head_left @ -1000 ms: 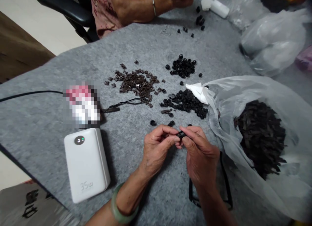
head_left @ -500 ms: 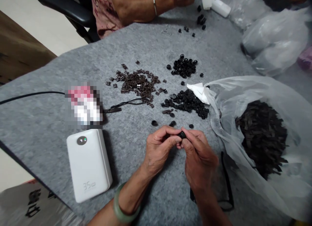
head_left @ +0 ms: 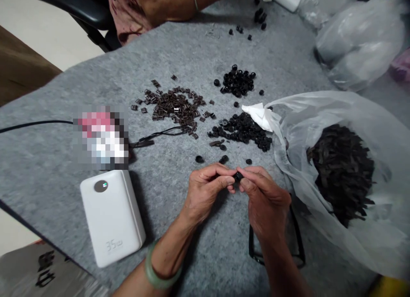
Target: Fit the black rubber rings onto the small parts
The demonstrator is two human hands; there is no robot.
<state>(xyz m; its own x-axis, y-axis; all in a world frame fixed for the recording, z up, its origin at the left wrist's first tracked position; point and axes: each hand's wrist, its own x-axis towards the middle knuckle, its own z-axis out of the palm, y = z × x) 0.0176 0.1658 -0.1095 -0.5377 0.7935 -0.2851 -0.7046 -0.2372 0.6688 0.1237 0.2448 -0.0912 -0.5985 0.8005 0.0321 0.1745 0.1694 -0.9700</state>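
Observation:
My left hand (head_left: 206, 192) and my right hand (head_left: 264, 201) meet above the grey felt mat (head_left: 166, 62), pinching a small black plastic part (head_left: 238, 176) between their fingertips. Much of that part is hidden by my fingers. Just beyond my hands lie a few loose black rings, with a heap of black rubber rings (head_left: 240, 132) behind them. Further back are a smaller heap of black rings (head_left: 237, 81) and a scatter of small brown clips (head_left: 173, 106). A jade bangle (head_left: 156, 269) circles my left wrist.
To the right, a clear plastic bag (head_left: 342, 194) holds dark brown strips. A white power bank (head_left: 112, 218) sits left of my hands, and black-framed glasses (head_left: 256, 254) lie below my right hand. A co-worker's forearm (head_left: 169, 2) rests at the mat's far edge.
The whole view has shifted slightly as my head moved. My hands stay together on the small black part, and the heaps on the mat have not visibly changed.

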